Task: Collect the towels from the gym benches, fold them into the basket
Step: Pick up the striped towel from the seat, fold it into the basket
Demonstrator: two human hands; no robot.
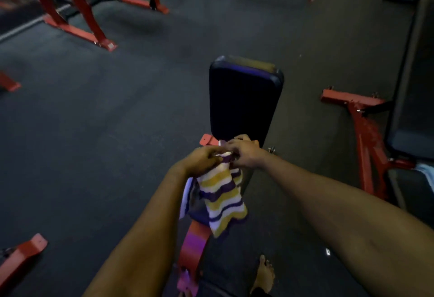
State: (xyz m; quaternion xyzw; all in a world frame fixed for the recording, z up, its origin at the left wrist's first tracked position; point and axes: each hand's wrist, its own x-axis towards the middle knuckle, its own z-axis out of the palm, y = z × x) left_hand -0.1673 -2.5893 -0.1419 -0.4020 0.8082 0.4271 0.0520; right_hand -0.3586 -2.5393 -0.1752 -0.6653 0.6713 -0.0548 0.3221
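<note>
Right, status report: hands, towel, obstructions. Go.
Both hands busy: left hand and right hand grip striped towel by its top. It hangs over bench. No basket in view.

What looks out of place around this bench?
Nothing spilled or damaged. The yellow, white and purple striped towel hangs bunched from the left hand and right hand, unfolded. A pale cloth shows at the right edge beside the neighbouring grey padded bench; no basket is in view.

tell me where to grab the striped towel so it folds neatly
Probably by its top edge, one corner per hand, coming from above. The striped towel hangs limp with its lower end free, and the left hand and right hand pinch that top edge close together, so it bunches.
</note>
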